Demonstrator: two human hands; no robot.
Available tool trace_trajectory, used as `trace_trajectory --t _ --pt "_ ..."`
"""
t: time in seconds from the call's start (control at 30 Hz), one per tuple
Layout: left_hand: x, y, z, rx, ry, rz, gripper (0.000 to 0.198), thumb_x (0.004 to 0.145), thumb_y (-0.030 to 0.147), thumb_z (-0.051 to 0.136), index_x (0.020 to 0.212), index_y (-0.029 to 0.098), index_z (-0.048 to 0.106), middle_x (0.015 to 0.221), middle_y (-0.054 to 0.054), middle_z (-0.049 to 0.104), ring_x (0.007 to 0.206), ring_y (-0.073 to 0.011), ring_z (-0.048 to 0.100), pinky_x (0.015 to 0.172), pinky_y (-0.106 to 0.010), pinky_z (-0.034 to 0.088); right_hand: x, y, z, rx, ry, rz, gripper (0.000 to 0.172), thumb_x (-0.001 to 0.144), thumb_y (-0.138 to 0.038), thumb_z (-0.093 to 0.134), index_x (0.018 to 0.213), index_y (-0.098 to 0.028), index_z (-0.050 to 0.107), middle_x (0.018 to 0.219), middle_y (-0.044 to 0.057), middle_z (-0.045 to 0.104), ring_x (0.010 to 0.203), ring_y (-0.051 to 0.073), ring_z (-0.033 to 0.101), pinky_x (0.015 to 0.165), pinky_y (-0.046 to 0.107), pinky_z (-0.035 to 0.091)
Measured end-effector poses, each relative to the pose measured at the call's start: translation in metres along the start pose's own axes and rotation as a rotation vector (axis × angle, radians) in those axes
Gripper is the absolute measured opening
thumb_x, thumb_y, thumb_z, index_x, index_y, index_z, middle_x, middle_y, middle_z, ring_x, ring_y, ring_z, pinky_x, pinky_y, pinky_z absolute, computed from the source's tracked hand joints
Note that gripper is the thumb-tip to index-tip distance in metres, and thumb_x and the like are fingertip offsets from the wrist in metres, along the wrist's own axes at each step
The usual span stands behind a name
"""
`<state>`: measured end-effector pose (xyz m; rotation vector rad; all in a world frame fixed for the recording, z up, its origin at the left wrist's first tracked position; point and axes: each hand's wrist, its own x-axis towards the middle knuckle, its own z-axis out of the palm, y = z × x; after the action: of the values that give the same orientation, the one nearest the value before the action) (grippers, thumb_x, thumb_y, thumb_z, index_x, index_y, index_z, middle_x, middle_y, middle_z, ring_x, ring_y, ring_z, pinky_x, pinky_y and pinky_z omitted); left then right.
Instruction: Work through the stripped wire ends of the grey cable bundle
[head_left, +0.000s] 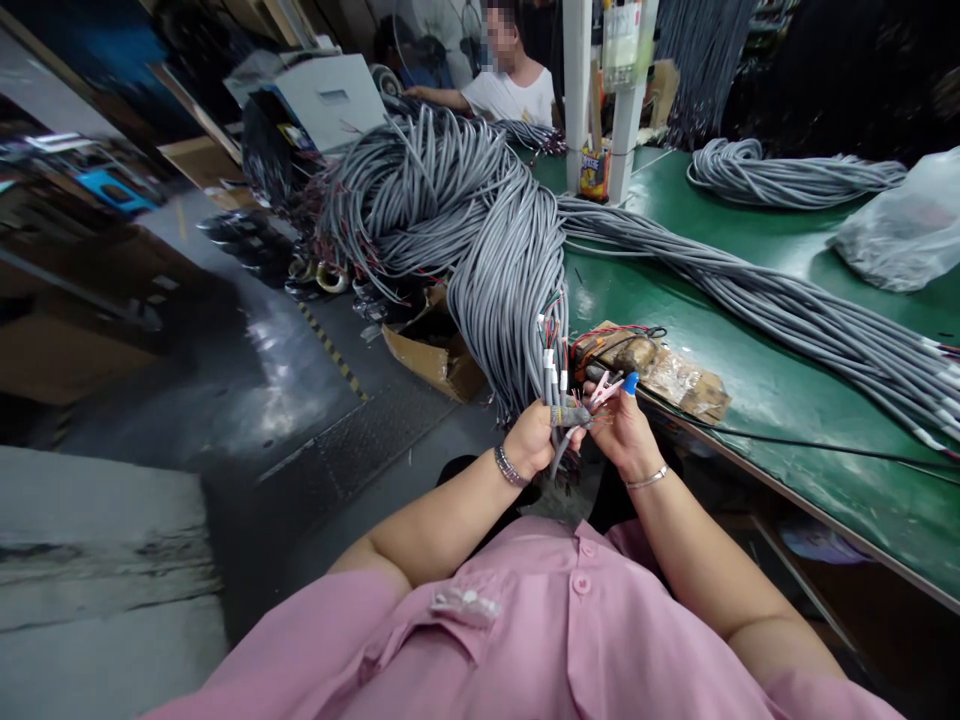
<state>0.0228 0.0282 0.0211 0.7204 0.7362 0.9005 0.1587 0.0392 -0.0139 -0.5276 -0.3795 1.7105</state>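
Observation:
My left hand (531, 437) is closed around the end of a grey cable (559, 458). Its thumb wears a grey cover with a yellow band. Thin coloured wires (598, 418) fan out from the cable end between my hands. My right hand (626, 435), one fingertip under a blue cover, is closed on a small pink clip-like tool (604, 391) beside those wires. Just beyond my hands hang more cable ends with white connectors (550, 362) and red and black wires. They belong to a big bundle of grey cables (517, 270) draped over the table edge.
A green table (780, 375) runs along the right, carrying a long cable bundle (750, 290), a taped cardboard piece (675, 375) and a plastic bag (911, 225). An open carton (435, 350) is on the floor. Across the table sits a person in a white shirt (517, 97) near a white post (577, 90).

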Motion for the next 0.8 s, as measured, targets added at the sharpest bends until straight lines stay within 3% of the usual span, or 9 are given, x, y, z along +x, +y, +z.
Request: trace_trajectory --t 0.17,0.4,0.6,0.8 --pt "0.0 -0.002 -0.002 0.008 0.035 0.012 0.018 0.058 0.025 0.07 0.064 0.012 0.059 0.045 -0.001 0.056 0.036 -0.0104 0.049 0.04 -0.022 0.039 0.005 0.002 -0.001 0.027 0.063 -0.031 0.033 0.073 -0.052 0.074 0.078 -0.02 0.066 0.073 0.0 0.07 0.059 0.013 0.058 0.055 0.026 0.05" --pt "-0.012 -0.006 -0.001 0.06 0.028 0.064 0.023 0.061 0.03 0.074 0.063 0.013 0.059 0.044 -0.001 0.055 0.037 -0.0103 0.049 0.041 -0.023 0.037 -0.007 -0.003 0.009 -0.008 0.069 -0.008 0.043 0.074 -0.065 0.065 0.074 -0.021 0.064 0.076 0.001 0.068 0.06 0.012 0.056 0.056 0.026 0.048" --pt "-0.023 -0.011 0.008 0.044 0.12 0.208 0.028 0.06 0.033 0.079 0.066 0.013 0.059 0.049 0.0 0.058 0.041 -0.0099 0.05 0.043 -0.022 0.037 -0.014 -0.008 0.013 -0.125 0.024 -0.055 0.029 0.081 -0.049 0.067 0.08 -0.02 0.065 0.074 0.0 0.064 0.059 0.01 0.052 0.054 0.022 0.046" --pt "-0.016 -0.01 0.013 -0.013 0.145 0.239 0.027 0.06 0.032 0.077 0.069 0.013 0.059 0.051 0.0 0.059 0.042 -0.0103 0.052 0.043 -0.023 0.04 -0.013 -0.009 0.012 -0.157 0.056 -0.08 0.031 0.081 -0.049 0.067 0.083 -0.018 0.068 0.074 0.001 0.065 0.059 0.01 0.054 0.053 0.021 0.047"
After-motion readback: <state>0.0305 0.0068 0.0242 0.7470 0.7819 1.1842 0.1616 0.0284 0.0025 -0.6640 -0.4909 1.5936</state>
